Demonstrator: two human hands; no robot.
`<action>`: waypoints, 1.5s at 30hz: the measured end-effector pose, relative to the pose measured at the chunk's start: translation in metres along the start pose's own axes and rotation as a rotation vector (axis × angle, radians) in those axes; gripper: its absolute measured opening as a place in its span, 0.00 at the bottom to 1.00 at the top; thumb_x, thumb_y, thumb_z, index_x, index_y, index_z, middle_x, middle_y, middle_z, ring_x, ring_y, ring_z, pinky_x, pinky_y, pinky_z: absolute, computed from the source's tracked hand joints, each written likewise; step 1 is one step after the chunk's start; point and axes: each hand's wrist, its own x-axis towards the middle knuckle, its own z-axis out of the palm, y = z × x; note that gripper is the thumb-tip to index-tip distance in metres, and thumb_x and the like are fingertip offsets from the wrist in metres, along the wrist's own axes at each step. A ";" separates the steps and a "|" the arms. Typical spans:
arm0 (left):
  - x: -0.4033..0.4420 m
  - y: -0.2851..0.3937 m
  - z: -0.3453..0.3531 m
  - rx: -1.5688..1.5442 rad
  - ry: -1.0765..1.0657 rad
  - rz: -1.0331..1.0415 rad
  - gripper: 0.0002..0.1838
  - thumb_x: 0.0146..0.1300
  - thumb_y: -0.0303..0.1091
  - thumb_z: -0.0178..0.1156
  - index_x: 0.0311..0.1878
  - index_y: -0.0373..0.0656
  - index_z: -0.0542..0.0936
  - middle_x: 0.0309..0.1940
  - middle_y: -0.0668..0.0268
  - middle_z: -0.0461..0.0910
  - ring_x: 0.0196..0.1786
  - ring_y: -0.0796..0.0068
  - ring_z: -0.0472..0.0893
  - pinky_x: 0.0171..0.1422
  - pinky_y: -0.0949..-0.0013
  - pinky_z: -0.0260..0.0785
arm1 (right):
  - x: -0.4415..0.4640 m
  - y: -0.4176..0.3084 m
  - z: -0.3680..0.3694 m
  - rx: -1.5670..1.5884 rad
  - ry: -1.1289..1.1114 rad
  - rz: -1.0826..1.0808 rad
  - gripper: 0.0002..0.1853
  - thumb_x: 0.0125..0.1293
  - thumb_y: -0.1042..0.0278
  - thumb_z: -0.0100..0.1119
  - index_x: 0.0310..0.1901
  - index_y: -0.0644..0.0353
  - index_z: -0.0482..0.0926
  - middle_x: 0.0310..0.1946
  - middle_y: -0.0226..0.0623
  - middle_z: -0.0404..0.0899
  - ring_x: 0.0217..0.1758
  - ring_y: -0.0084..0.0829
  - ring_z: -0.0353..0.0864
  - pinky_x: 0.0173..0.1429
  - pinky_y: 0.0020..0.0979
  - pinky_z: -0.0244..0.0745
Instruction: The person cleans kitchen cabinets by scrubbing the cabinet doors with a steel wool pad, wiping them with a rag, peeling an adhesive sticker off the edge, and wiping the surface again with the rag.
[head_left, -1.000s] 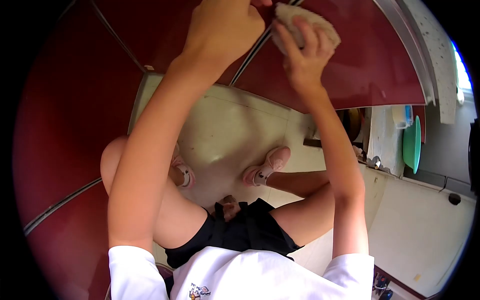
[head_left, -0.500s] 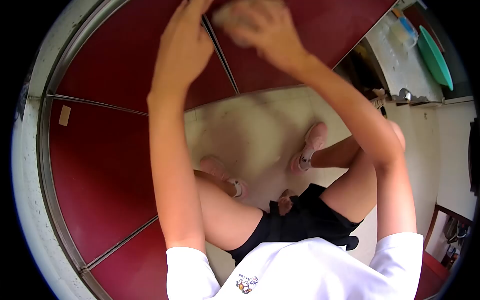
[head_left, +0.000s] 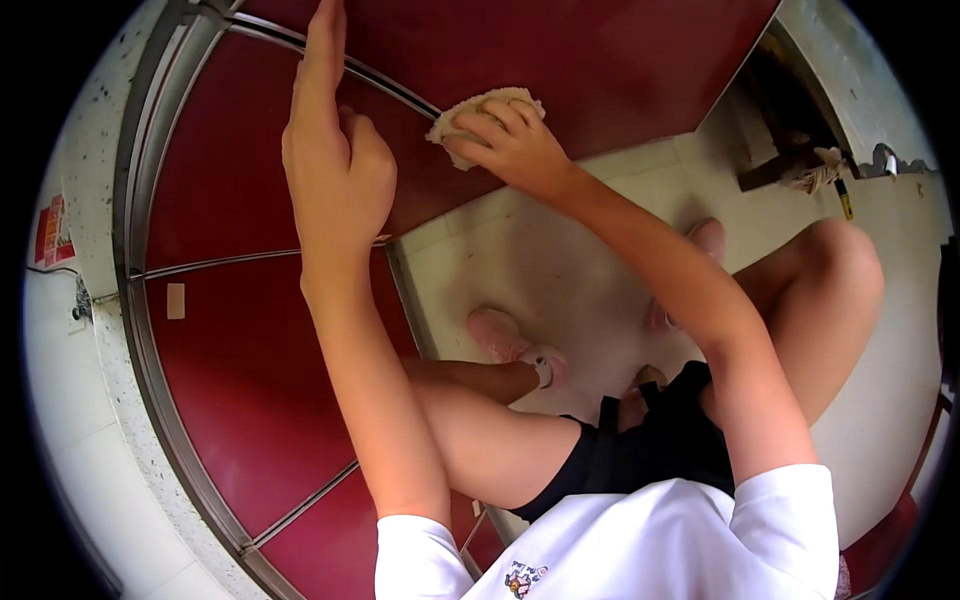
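My right hand [head_left: 515, 145] presses a pale, crumpled cleaning cloth [head_left: 464, 107] flat against a dark red cabinet door [head_left: 590, 60], near the door's lower edge and beside a metal trim strip. The fingers are spread and bent over the cloth, which shows around them. My left hand [head_left: 338, 165] is raised at the upper left, in front of another red panel [head_left: 225, 150]. Its fingers point up, stretched out and seen edge-on, and nothing shows in it. Whether its fingertips touch the cabinet I cannot tell.
A speckled stone edge [head_left: 110, 200] runs along the cabinets on the left. My bent legs and pink shoes [head_left: 495, 335] are over the pale tiled floor [head_left: 560, 250]. At the right, a dark open space [head_left: 780, 110] lies under a counter, with a yellow-and-black object [head_left: 845, 200] nearby.
My right hand has moved lower on the red door with the cloth and is no longer blurred. The view has shifted; my left hand stays raised, now lower in the picture.
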 end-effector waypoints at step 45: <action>0.002 0.001 0.081 0.444 0.163 -0.003 0.44 0.60 0.29 0.55 0.77 0.38 0.46 0.74 0.32 0.29 0.78 0.36 0.30 0.78 0.41 0.30 | -0.084 0.069 -0.053 0.204 0.274 0.858 0.26 0.32 0.89 0.54 0.38 0.55 0.74 0.51 0.43 0.69 0.56 0.47 0.68 0.60 0.45 0.65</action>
